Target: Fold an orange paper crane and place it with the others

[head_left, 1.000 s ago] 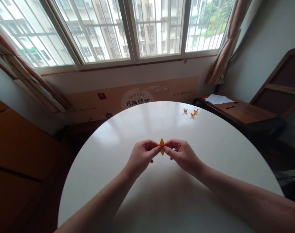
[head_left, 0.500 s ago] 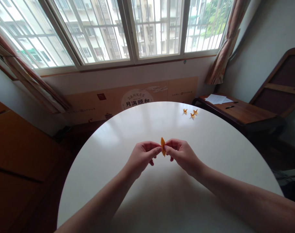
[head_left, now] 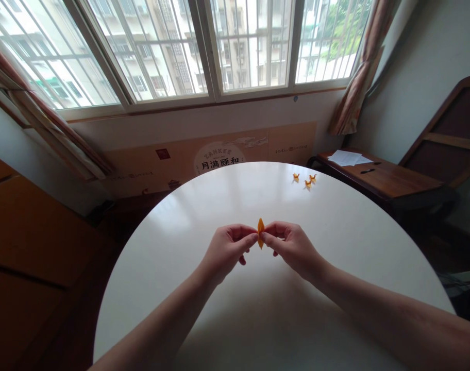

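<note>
Clock reference: we centre the dial on the folded paper piece [head_left: 261,224], with 12 o'clock toward the window [head_left: 250,62].
Folded paper piece: small, orange and pointed at both ends; it sits between the two hands, apparently raised above the white round surface [head_left: 161,273].
Long axis: we read it as running from 12 to 6 o'clock, across the line that joins the two hands.
Left hand [head_left: 228,246]: located at 9 o'clock; its grip is narrow, with thumb and forefinger pinching the left edge of the piece.
Right hand [head_left: 288,241]: located at 3 o'clock; its grip is equally narrow, the thumb lying over the piece near its middle.
Nearer hand: neither; both sets of fingertips touch the piece and almost meet. We cannot tell how the finger pads sit behind it.
Paper birds [head_left: 308,184]: three orange figures grouped on the surface between 1 and 2 o'clock, near its far edge and well apart from both hands.
Side table [head_left: 408,181]: beyond the surface at about 2 o'clock; it bears white sheets [head_left: 347,157] and a small dark object [head_left: 368,171].
Containers: we identify none in either hand; whether the printed cardboard [head_left: 289,139] below the window forms a box, we cannot tell.
</note>
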Demonstrator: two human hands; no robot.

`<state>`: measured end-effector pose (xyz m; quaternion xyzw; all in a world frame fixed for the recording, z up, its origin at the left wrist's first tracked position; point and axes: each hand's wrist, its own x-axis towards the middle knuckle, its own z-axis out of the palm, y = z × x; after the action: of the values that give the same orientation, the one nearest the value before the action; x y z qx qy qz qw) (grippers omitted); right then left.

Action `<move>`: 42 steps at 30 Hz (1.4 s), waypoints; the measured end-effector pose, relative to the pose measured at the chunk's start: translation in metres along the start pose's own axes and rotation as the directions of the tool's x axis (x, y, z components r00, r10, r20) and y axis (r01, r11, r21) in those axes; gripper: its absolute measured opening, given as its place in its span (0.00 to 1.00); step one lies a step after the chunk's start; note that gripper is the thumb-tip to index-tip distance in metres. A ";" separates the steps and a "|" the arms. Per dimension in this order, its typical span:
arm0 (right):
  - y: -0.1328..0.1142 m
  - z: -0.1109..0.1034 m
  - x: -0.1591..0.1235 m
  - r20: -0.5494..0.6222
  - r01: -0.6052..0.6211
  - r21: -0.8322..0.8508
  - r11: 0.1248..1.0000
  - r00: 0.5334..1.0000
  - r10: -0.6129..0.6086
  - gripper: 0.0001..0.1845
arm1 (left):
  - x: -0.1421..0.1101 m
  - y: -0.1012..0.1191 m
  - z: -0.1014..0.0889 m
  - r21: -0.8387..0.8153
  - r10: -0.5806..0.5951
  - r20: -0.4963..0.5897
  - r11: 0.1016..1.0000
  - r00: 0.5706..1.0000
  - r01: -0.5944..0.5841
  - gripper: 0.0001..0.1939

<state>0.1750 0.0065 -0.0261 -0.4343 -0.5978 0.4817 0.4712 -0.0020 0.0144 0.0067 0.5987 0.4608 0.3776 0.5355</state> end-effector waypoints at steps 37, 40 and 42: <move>0.000 -0.007 0.006 0.194 -0.105 0.256 0.961 0.979 0.056 0.16 | 0.000 0.003 -0.002 -0.108 -0.060 0.042 0.992 0.997 0.064 0.20; 0.001 -0.007 0.007 0.181 -0.100 0.242 0.965 0.982 0.056 0.16 | 0.000 -0.001 0.000 -0.134 -0.066 0.014 0.989 0.998 0.067 0.18; 0.001 -0.007 0.007 0.168 -0.098 0.233 0.967 0.984 0.060 0.15 | 0.000 -0.003 0.002 -0.150 -0.076 0.005 0.986 0.997 0.076 0.17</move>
<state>0.1807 0.0147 -0.0255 -0.3576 -0.5529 0.6022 0.4514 -0.0010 0.0136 0.0040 0.5385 0.4537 0.3910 0.5928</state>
